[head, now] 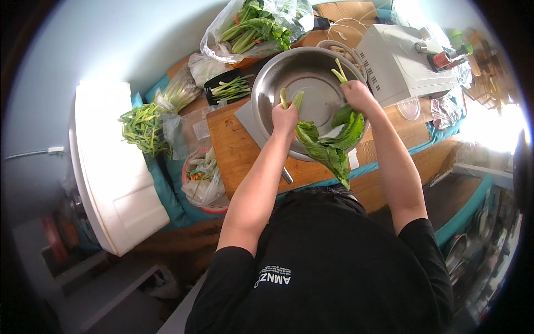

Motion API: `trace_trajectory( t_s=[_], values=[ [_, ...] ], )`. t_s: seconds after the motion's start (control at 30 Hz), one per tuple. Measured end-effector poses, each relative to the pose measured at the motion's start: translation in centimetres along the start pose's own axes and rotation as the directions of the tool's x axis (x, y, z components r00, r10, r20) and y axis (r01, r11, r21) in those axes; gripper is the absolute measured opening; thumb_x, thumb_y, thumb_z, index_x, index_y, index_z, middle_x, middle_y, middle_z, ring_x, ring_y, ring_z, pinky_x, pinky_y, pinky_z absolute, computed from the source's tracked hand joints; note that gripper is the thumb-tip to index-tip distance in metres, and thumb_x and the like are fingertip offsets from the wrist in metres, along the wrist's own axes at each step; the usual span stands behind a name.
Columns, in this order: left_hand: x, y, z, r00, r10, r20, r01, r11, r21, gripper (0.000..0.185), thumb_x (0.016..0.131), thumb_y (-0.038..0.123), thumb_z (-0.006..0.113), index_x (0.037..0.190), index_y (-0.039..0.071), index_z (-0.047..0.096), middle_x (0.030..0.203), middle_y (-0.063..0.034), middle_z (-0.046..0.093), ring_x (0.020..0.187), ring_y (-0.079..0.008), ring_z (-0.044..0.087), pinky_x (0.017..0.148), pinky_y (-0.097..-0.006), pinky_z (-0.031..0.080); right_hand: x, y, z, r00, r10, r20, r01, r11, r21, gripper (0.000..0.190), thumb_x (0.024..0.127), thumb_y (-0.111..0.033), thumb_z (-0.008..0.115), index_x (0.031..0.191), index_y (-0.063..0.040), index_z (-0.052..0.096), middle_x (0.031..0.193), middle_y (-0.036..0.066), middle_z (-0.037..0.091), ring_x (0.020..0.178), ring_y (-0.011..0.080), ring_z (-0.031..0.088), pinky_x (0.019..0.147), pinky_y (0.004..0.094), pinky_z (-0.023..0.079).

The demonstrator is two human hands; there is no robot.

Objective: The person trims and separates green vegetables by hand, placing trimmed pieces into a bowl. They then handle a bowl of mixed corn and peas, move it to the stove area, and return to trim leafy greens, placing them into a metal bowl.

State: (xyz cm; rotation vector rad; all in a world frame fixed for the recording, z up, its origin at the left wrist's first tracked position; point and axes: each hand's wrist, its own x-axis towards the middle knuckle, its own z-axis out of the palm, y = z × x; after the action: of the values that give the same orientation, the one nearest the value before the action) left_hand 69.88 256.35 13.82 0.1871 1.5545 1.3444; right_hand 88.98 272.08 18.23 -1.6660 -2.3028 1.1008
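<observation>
My left hand (285, 120) grips leafy green stems near the left side of a large stainless steel basin (267, 75), with stem ends poking up past the fingers. Over the basin's right side, my right hand (358, 97) holds more pale green stems. Broad leaves (323, 152) of the greens hang below both hands and spill over the near rim. Inside, the basin's visible bottom is bare metal. It rests on a wooden cutting board (227, 142), partly covering a flat grey blade (247, 119); a metal handle (287, 175) shows beneath my left forearm.
Behind the basin sits a plastic bag (210, 41) of leafy greens. Scallions lie in a black tray (210, 88). Chopped-looking green leaves (146, 129), a red basket (185, 171) and a white foam box (112, 167) are at left. A white appliance (400, 62) stands right.
</observation>
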Motion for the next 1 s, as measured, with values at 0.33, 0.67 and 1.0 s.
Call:
trace_trajectory(
  t_s=[0.33,0.67,1.0],
  values=[
    [-0.4,0.2,0.0,0.997,0.059,-0.057,-0.044,0.97,0.239,0.057,0.092,0.018,0.062,0.141,-0.007,0.046,0.129,-0.0235,0.058,0.122,-0.0251,0.054,0.101,-0.0377,0.044,-6.6,-6.1,-4.2,0.866,-0.337,0.37,-0.194,0.455,0.869,0.031,0.107,-0.031,0.05,0.102,-0.003,0.065,0.086,0.001,0.058,0.077,0.0099,0.054,0.072,0.0252,0.047],
    [-9.2,9.7,1.6,0.852,0.27,0.448,-0.215,0.962,-0.17,0.025,0.102,0.02,0.06,0.115,-0.001,0.067,0.108,-0.0088,0.071,0.098,-0.0154,0.066,0.082,-0.0284,0.053,-7.7,-9.2,0.0,0.758,-0.389,0.524,-0.334,0.457,0.824,0.034,0.104,-0.031,0.047,0.102,-0.002,0.064,0.09,0.006,0.064,0.084,0.0149,0.06,0.079,0.0286,0.049],
    [-7.9,10.0,1.1,0.936,0.128,0.328,-0.016,0.947,-0.322,0.024,0.103,0.021,0.06,0.107,-0.002,0.067,0.094,-0.0142,0.072,0.088,-0.0248,0.071,0.081,-0.0382,0.058,-6.7,-9.3,-1.7,0.934,-0.357,-0.01,0.286,0.732,0.619,0.033,0.102,-0.027,0.059,0.118,-0.001,0.072,0.106,0.01,0.073,0.102,0.015,0.066,0.091,0.0333,0.052]
  ],
)
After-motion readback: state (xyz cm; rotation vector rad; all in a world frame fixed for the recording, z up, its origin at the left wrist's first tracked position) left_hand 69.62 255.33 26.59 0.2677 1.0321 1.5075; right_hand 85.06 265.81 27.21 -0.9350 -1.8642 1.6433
